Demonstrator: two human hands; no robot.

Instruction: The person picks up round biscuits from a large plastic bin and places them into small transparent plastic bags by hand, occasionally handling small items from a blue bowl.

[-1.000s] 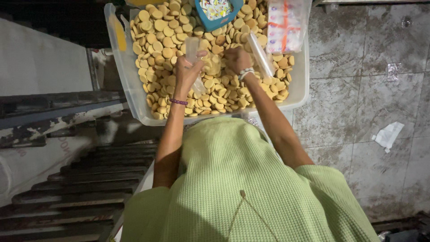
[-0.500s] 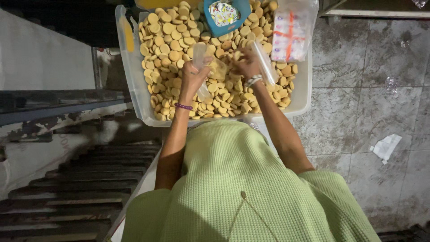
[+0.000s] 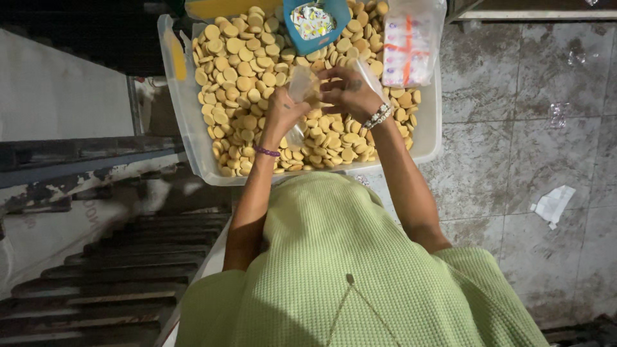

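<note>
A clear plastic bin (image 3: 186, 135) holds a heap of round yellow biscuits (image 3: 238, 77). Above the heap my left hand (image 3: 283, 112) grips a small clear plastic bag (image 3: 302, 87) by its side. My right hand (image 3: 347, 90) is at the bag's mouth, fingers curled on its edge; whether it also holds a biscuit I cannot tell. A purple band is on my left wrist and a beaded bracelet on my right. My green knitted top fills the lower view.
A blue tray (image 3: 315, 26) with small colourful items lies on the biscuits at the back. A packet of clear bags with orange stripes (image 3: 411, 42) leans in the bin's right corner. Grey tiled floor with a paper scrap (image 3: 553, 204) is right; dark slats lie lower left.
Both hands have lifted slightly off the biscuits and come closer together around the clear bag. The view has shifted a little, with the bin now lower in frame.
</note>
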